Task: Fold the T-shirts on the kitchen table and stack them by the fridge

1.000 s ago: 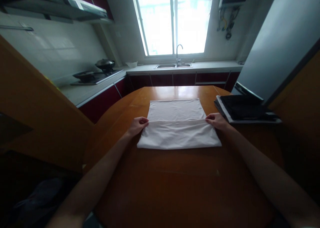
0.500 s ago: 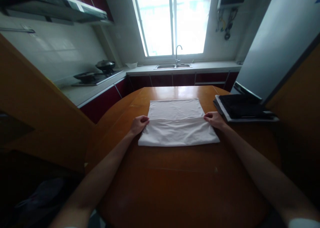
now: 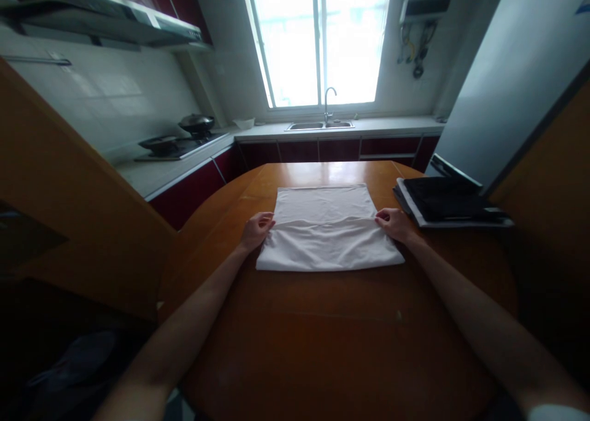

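Observation:
A white cloth garment [image 3: 329,246] lies on the wooden table [image 3: 318,335], its near part folded over so that an edge runs across its middle. My left hand [image 3: 257,230] pinches the left end of that edge between thumb and fingers. At the opposite end, my right hand [image 3: 395,224] grips the same edge in a pinch. Beyond the fold, a single flat stretch of the white fabric reaches toward the far side of the table. Some wrinkles cross the folded part.
A stack of folded dark and white clothes [image 3: 454,201] sits on the table at the right. Behind the table runs a counter with a sink [image 3: 306,126]. Pans [image 3: 196,123] stand on the stove at the left, and a fridge [image 3: 502,77] rises at the right.
The view has tipped very slightly. Both hands stay at the fold's ends, and the cloth looks almost the same.

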Motion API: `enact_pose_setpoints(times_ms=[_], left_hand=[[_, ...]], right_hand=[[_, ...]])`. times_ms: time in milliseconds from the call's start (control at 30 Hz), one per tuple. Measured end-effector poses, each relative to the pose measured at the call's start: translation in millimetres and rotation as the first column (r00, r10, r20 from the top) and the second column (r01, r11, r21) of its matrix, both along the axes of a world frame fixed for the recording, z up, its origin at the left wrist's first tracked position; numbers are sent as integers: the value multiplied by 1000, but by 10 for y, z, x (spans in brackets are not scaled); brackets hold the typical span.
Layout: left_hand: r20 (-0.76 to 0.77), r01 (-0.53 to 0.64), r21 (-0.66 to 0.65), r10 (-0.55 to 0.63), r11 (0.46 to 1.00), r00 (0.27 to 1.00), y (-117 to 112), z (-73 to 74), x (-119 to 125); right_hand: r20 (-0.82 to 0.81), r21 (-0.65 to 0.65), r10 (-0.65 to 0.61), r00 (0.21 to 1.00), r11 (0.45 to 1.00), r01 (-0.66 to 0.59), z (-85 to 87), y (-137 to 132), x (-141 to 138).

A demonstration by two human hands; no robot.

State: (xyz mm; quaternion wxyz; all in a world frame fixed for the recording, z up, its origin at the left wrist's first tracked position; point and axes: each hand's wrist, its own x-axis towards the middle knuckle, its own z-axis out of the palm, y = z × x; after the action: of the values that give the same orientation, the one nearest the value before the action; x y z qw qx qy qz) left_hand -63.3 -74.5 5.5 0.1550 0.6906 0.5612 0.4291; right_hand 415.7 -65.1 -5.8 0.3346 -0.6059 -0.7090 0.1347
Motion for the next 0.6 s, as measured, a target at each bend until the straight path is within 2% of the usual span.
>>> enact_pose_setpoints(times_ms=[67,133,233,300,433,500,600], left_hand=[[-92,7,99,2,995,996,-95,116,96],[-203,78,149,-47,986,978,-240,212,270],[-368,217,66,-178,974,913,-487,214,581],[-488,243,-48,-235,969,841,-618,119,734],[-645,146,-275,-295,950,706,-732,-73,818],[-660,126,-299,-300,946,688,-750,-69,807],[-645,204,-217,-298,954,704,-822,70,762]], right_hand=[[132,75,-63,989,996,53,79,-84,-55],[204,154,-87,975,986,55,164,-211,-185],[234,189,5,972,981,-50,215,-453,-494],[307,137,95,947,980,-143,165,-604,-699],[438,-107,220,872,976,-192,-12,-761,-909],[437,-160,240,867,969,-188,-37,-774,-914],[398,-83,224,889,974,-209,44,-806,-839]])
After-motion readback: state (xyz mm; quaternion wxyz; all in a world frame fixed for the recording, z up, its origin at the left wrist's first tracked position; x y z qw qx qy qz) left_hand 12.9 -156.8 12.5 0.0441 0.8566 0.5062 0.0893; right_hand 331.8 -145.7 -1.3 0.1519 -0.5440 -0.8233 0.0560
